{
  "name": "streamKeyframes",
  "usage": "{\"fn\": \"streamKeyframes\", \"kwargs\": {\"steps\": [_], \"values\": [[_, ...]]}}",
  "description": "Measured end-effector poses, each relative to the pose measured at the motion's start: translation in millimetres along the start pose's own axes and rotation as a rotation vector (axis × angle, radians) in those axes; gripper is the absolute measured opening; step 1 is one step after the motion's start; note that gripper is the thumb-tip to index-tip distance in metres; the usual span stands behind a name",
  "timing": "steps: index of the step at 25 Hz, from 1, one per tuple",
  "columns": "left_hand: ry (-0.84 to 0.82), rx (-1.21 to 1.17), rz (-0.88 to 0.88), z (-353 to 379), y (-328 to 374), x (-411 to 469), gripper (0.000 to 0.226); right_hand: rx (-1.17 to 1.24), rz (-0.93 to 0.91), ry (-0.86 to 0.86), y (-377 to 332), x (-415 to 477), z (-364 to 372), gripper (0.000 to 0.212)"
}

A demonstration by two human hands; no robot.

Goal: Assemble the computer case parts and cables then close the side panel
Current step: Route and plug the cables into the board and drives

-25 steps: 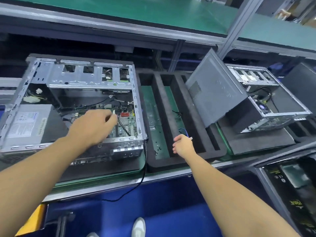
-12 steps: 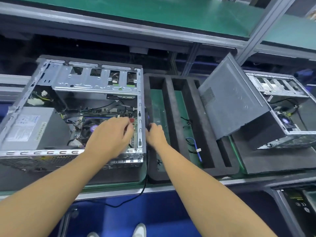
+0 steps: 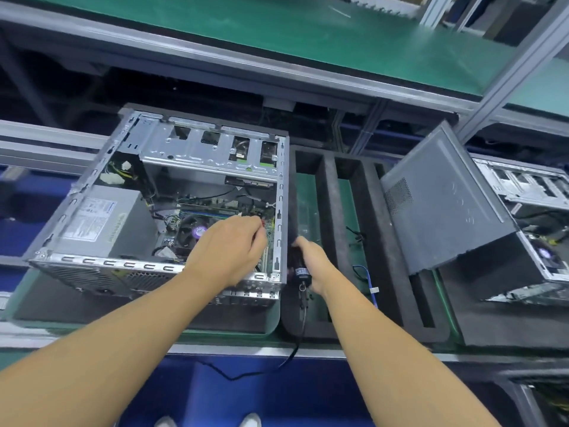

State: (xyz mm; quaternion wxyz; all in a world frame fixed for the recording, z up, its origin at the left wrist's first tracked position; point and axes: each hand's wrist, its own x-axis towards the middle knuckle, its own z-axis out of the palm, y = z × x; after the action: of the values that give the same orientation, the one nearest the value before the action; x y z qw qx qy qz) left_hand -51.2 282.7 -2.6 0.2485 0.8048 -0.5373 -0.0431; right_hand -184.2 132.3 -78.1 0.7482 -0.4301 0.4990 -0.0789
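An open metal computer case (image 3: 278, 192) lies on its side at the left of the bench, with the motherboard (image 3: 221, 211) showing. My left hand (image 3: 228, 251) reaches inside over the board, its fingertips pinched together on a small cable connector beside a red part (image 3: 263, 224); the fingers hide most of the connector. Just outside the case's right wall, my right hand (image 3: 318, 261) grips a black electric screwdriver (image 3: 300, 271). Its cord (image 3: 303, 322) hangs over the bench's front edge. A grey side panel (image 3: 440, 204) leans tilted at the right.
A black foam tray (image 3: 331, 211) with long slots sits between the cases, and a blue cable (image 3: 368, 278) lies in one slot. A second open case (image 3: 529, 192) stands behind the leaning panel. The power supply (image 3: 101, 220) fills the first case's left end. A green shelf (image 3: 277, 29) runs overhead.
My right hand moved left from the foam tray to the case's right wall and took hold of the screwdriver. My left hand stayed over the motherboard, shifting slightly right.
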Motion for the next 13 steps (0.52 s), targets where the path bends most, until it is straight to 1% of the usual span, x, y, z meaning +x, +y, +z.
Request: {"fn": "streamKeyframes", "kwargs": {"steps": [1, 3, 5, 6, 7, 10, 11, 13], "values": [[-0.001, -0.026, -0.012, -1.4, 0.2, -0.7, 0.032, 0.065, 0.013, -0.011, 1.1, -6.0, -4.0, 0.024], [-0.009, -0.16, -0.066, -10.6, -0.6, 0.0, 0.031, 0.15, 0.017, -0.064, -2.0, -19.1, -10.2, 0.027], [-0.003, -0.273, -0.083, -29.4, -9.4, 2.2, 0.027, 0.206, -0.057, -0.123, -7.7, -33.6, -10.7, 0.036], [-0.027, -0.282, -0.077, -42.7, -18.5, 1.6, 0.024, 0.216, -0.115, -0.129, -10.9, -42.5, -7.8, 0.041], [-0.086, -0.266, -0.072, -57.3, -30.2, -0.1, 0.022, 0.222, -0.195, -0.134, -14.4, -52.6, -2.4, 0.044], [-0.379, -0.132, -0.073, -97.4, -73.4, -10.8, 0.017, 0.22, -0.437, -0.128, -22.8, -88.6, 18.5, 0.042], [-0.469, -0.095, -0.067, -107.2, -85.7, -16.2, 0.019, 0.213, -0.482, -0.125, -23.0, -101.0, 27.1, 0.043], [-0.63, -0.04, -0.028, -115.3, -102.3, -29.0, 0.04, 0.187, -0.515, -0.11, -16.8, -122.5, 43.8, 0.045]]}}
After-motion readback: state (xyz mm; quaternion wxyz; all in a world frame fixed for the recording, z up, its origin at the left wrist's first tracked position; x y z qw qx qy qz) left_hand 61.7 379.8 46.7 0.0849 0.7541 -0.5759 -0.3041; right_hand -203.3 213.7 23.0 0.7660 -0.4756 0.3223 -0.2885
